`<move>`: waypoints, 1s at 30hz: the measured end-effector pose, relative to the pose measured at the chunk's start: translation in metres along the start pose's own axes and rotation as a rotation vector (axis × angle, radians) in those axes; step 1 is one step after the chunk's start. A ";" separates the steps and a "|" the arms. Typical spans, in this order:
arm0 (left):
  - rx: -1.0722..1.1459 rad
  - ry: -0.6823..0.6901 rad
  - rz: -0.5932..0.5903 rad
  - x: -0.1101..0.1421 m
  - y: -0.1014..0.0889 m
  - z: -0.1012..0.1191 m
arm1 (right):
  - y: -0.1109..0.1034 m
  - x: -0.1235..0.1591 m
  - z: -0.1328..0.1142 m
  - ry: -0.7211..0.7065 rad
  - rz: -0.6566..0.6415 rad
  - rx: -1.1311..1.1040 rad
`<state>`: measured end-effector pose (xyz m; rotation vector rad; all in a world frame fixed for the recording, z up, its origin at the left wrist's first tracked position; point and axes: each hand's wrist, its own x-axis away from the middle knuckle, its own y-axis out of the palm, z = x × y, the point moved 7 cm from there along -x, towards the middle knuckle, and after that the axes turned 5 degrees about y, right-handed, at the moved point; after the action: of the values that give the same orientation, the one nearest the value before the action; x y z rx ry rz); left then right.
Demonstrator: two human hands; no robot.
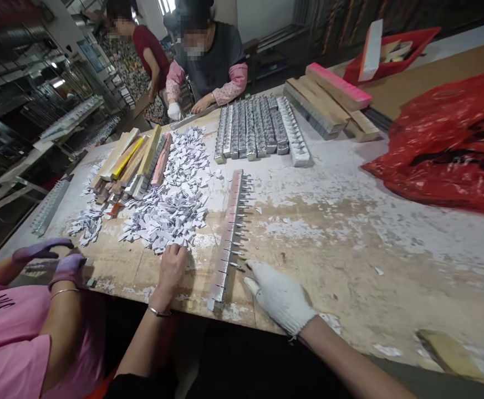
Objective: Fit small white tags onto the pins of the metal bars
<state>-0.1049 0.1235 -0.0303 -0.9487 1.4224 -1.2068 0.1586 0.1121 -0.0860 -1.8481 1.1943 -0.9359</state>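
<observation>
My bare left hand (172, 267), a bracelet on its wrist, rests at the near edge of a heap of small white tags (171, 213), with the fingers curled down into the pieces. What they hold is hidden. My right hand (281, 296) wears a white glove and lies flat on the table, fingers stretched toward the near end of a long wooden strip (230, 233). A row of metal pins sticks out of the strip's right side. The gloved fingertips almost touch the lowest pins.
On my left, a person in pink wearing purple gloves (65, 265) works at the table edge. Two more people stand at the far end. Filled strips (258, 130), wooden bars (136, 160), stacked wood (333, 102) and a red plastic bag (449, 144) lie on the paint-stained table (350, 244).
</observation>
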 end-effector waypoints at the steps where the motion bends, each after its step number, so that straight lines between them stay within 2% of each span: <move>1: 0.044 0.003 0.026 -0.001 -0.004 0.002 | -0.004 0.000 -0.001 -0.001 -0.005 -0.020; 3: 0.222 -0.041 0.144 0.000 -0.016 0.007 | -0.015 0.004 -0.006 -0.016 0.007 -0.124; 5: 0.497 -0.147 0.292 0.005 -0.030 0.018 | -0.031 0.010 -0.017 -0.063 0.042 -0.316; 7: 0.825 -0.260 0.346 0.011 -0.036 0.040 | -0.044 0.017 -0.034 -0.120 0.063 -0.536; 10: 1.205 -0.361 0.227 0.020 -0.032 0.088 | -0.050 0.022 -0.055 -0.155 0.028 -0.773; 13: 1.254 -0.346 0.141 0.029 -0.032 0.117 | -0.049 0.025 -0.058 -0.194 0.029 -0.718; 18: 1.072 -0.179 -0.040 0.033 -0.030 0.124 | -0.040 0.039 -0.042 -0.272 -0.054 -0.184; 22: 0.956 -0.009 -0.124 0.032 -0.038 0.131 | -0.041 0.050 -0.036 -0.338 -0.109 0.010; 25: 1.110 -0.011 -0.229 0.038 -0.034 0.136 | -0.046 0.054 -0.037 -0.417 -0.139 -0.035; 28: 1.474 -0.121 -0.385 0.053 -0.017 0.143 | -0.050 0.060 -0.042 -0.530 -0.216 -0.254; 30: 1.598 -0.199 -0.342 0.059 -0.011 0.143 | -0.052 0.061 -0.044 -0.551 -0.219 -0.354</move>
<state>0.0236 0.0365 -0.0315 -0.1020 -0.1378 -1.8570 0.1603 0.0621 -0.0097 -2.3510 0.8583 -0.2840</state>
